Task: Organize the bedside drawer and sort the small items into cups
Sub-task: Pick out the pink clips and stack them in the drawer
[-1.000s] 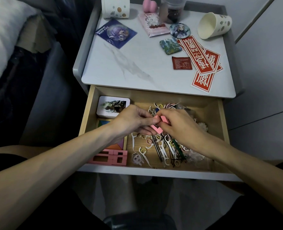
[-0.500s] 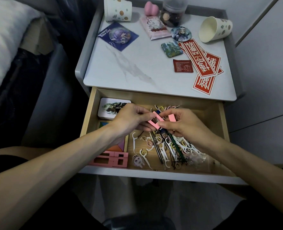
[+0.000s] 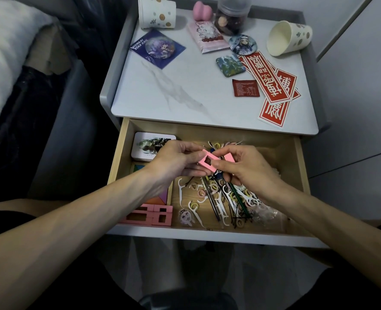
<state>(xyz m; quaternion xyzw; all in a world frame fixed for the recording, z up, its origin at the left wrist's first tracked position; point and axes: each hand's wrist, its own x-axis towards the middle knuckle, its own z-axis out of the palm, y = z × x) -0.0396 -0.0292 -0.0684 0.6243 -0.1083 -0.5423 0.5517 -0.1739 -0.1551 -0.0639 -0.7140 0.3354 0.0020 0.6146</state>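
Head view: left hand (image 3: 171, 164), right hand (image 3: 244, 170) pinching pink block (image 3: 201, 161).

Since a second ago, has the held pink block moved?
Yes. The pink block has shifted toward the back of the drawer, nearer level with the white tin, and turned its window up.

L hand (image 3: 174, 163): back up, thumb + fingertips pinching one end of pink piece (image 3: 208, 162). R hand (image 3: 246, 170): fingers curled, grip on opposite end. Both forearms bare, extended fwd, converging; hands close together, approx. same height.
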